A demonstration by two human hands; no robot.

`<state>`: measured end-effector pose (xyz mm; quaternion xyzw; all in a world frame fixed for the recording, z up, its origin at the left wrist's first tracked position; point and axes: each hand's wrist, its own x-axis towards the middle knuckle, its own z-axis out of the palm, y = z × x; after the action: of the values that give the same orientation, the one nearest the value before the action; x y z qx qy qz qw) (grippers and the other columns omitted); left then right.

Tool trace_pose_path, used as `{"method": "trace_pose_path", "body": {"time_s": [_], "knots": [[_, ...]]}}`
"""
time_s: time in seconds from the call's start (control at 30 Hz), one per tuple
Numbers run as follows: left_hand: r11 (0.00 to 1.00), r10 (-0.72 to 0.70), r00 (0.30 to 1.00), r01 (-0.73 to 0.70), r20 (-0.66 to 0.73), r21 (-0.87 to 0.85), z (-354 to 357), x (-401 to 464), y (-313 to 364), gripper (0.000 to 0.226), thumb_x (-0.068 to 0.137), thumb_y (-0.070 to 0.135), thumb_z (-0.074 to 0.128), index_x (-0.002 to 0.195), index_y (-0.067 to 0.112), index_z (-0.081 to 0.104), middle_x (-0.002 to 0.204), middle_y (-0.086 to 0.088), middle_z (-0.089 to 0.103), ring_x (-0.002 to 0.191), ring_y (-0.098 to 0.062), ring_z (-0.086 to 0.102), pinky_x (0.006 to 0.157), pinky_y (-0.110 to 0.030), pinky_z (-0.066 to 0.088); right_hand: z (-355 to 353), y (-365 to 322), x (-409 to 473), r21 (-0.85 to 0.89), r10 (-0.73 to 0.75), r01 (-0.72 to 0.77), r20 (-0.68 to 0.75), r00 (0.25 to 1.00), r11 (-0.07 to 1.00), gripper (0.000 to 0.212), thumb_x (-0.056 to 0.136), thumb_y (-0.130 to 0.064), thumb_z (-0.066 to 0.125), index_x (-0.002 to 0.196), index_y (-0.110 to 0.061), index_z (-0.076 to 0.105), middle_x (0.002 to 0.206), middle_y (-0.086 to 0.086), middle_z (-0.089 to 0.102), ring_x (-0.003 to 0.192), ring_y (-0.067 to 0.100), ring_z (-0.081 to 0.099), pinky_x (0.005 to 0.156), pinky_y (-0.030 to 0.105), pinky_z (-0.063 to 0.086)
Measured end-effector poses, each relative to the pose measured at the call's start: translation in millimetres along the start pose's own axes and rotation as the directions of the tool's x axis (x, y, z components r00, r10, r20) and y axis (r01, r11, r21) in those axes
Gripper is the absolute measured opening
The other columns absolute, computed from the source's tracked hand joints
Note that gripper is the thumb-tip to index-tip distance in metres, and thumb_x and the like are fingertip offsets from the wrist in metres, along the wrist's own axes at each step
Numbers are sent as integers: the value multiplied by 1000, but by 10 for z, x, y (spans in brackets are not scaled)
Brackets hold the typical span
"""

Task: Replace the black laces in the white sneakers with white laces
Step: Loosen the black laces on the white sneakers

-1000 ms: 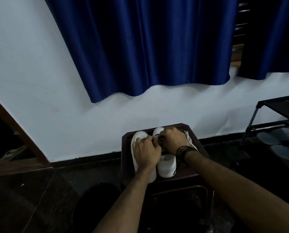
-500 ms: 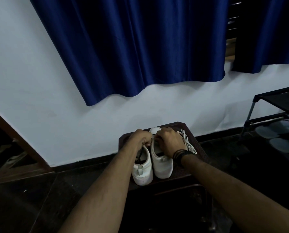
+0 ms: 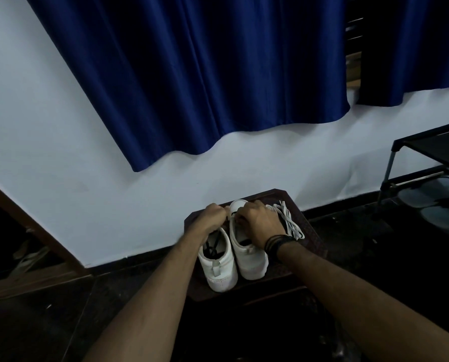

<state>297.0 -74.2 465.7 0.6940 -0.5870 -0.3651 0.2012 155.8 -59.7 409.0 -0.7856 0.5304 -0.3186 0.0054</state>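
The left hand (image 3: 211, 218) is curled into a fist over the front of the left sneaker (image 3: 219, 259), knuckles up, fingers folded down toward the lacing area; what they pinch is hidden under the hand, so I cannot tell whether they grip a lace. The right hand (image 3: 257, 222) is also curled, its fingers bent down onto the front of the right sneaker (image 3: 247, 253), and its grip is likewise hidden. The 2 hands sit close together, nearly touching above the gap between the shoes. Several dark bands (image 3: 277, 242) circle the right wrist.

The 2 white sneakers stand side by side, heels toward the viewer, on a small dark stool (image 3: 309, 244) near the white wall (image 3: 61, 152). Inside the opening of the left sneaker, black laces (image 3: 213, 245) lie loosely bunched. The opening of the right sneaker is dark and its contents cannot be made out.

A bundle of white laces (image 3: 288, 218) lies on the stool just right of the right hand, at the far right side of the right sneaker.

Blue curtains (image 3: 192, 74) hang on the wall above. At the far right stands a black shoe rack (image 3: 427, 150) with footwear on its lower shelf.
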Motion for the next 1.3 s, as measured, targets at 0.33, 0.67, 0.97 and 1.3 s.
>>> {"method": "trace_pose_path", "body": {"time_s": [0.33,0.67,0.97,1.3], "knots": [[945,318,895,-272,-312,182,244,-159,-315,21,92,17,56,101,20,74,102,4,74,98,-12,66,77,-17,41,-50,107,-3,305,440,-383,-146,886,872,13,88,-9,51,98,-17,48,85,6,67,80,33,61,63,39,45],[905,407,883,-356,-234,234,341,32,-150,38,83,4,50,91,30,77,107,7,71,108,-19,58,95,-34,46,-734,319,-102,850,289,-331,223,931,410,29,96,-18,60,68,-15,58,58,9,53,48,20,45,47,25,32],[887,332,943,-316,9,337,300,89,79,33,86,7,51,100,22,77,115,2,72,116,-20,61,101,-35,46,-486,362,-167,192,308,-370,290,906,909,42,80,-56,68,55,-24,58,59,-7,58,73,14,61,74,28,44],[788,489,868,-398,-85,469,439,213,-198,14,89,14,58,83,11,70,92,-3,61,101,-30,56,83,-42,49,-192,151,-69,129,414,-449,228,881,884,19,85,-31,61,92,-19,75,95,6,72,102,26,62,104,41,37]]}}
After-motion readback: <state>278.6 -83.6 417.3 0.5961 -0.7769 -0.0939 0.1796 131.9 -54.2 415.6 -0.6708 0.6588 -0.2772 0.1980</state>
